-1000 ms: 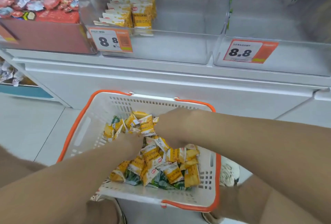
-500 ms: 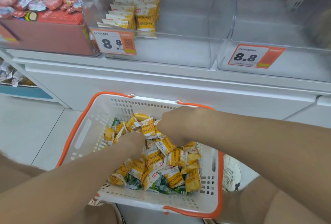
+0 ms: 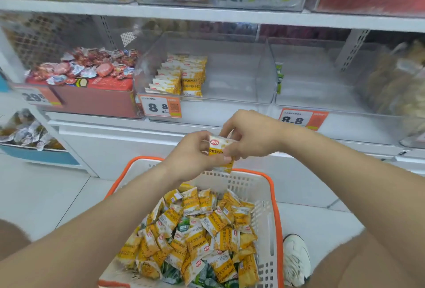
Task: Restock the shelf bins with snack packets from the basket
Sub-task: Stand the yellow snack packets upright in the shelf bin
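Yellow snack packets (image 3: pixel 219 147) sit pinched between both hands above the white, orange-rimmed basket (image 3: pixel 274 207): the left hand (image 3: pixel 193 159) grips them from the left, the right hand (image 3: pixel 253 136) from the right. More fill the basket; a few stand in the clear shelf bin (image 3: pixel 241 76).

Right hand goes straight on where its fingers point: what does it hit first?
The right hand points left and pinches a packet. Going straight on, it meets the left hand, which grips the same packet from the other side. The hands look almost touching, though depth is hard to judge.
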### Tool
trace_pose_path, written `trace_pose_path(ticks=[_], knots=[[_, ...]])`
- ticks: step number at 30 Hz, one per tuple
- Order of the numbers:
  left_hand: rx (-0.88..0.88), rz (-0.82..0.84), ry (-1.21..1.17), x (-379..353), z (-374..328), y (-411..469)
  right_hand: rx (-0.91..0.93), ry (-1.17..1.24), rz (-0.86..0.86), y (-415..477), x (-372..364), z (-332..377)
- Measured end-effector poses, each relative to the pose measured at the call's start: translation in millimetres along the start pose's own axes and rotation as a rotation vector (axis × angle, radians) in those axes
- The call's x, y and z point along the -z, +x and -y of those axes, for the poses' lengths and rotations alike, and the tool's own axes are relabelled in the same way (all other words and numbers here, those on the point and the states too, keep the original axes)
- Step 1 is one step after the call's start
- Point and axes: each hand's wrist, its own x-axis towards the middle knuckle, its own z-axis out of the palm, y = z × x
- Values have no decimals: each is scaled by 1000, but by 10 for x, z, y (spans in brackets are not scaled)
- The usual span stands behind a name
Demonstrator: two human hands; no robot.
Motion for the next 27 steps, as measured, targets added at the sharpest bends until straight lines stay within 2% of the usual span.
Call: trace_pose_path(ticks=[3, 12, 15, 19, 22, 24, 27], knots=[[-3, -10, -71, 53, -142, -82, 18, 149, -81, -45, 61, -12], [-17, -45, -152, 177, -320, -158, 41, 335, -172, -97, 153, 15], [-61, -125, -164, 210, -362, -137, 17, 453, -236, -63, 162, 39], [-165, -237, -62, 323, -459, -45, 24, 631, -221, -5, 172, 116], [-227, -294, -8, 463, -527, 51, 19, 767, -291, 138, 180, 190], [-225, -352, 119, 589, -555, 108, 2, 766, -419, 263, 221, 231], [-169, -351, 631, 813, -578, 207, -30, 680, -681, 515, 294, 223]])
